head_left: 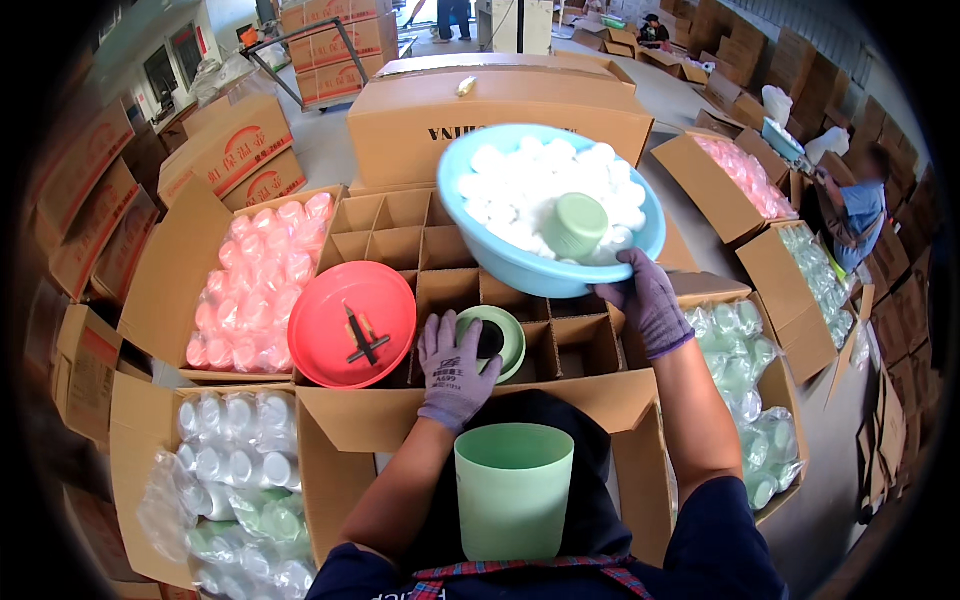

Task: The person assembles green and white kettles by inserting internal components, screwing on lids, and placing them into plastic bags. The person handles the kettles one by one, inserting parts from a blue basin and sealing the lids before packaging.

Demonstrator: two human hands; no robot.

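My right hand [648, 305], in a grey-purple glove, grips the near right rim of a light blue basin [480, 250]. The basin is tilted toward me, full of white rounded pieces, with a green cup-like piece [577, 225] on top. My left hand [455, 368], gloved too, lies with fingers spread over the near edge of a divided carton [350, 405]. Its fingers touch a round green piece [512, 345] with a dark centre. To its left sits a red round tray [310, 325] holding dark, slim tools [362, 338]. An open green container [515, 500] stands upright in front of my body.
Open cartons around me hold bagged pink pieces [262, 285], white pieces [235, 450] and green pieces [735, 350]. A large closed carton [400, 120] stands behind the divided one. Stacked boxes [90, 210] line the left. Another person [862, 210] works at the far right.
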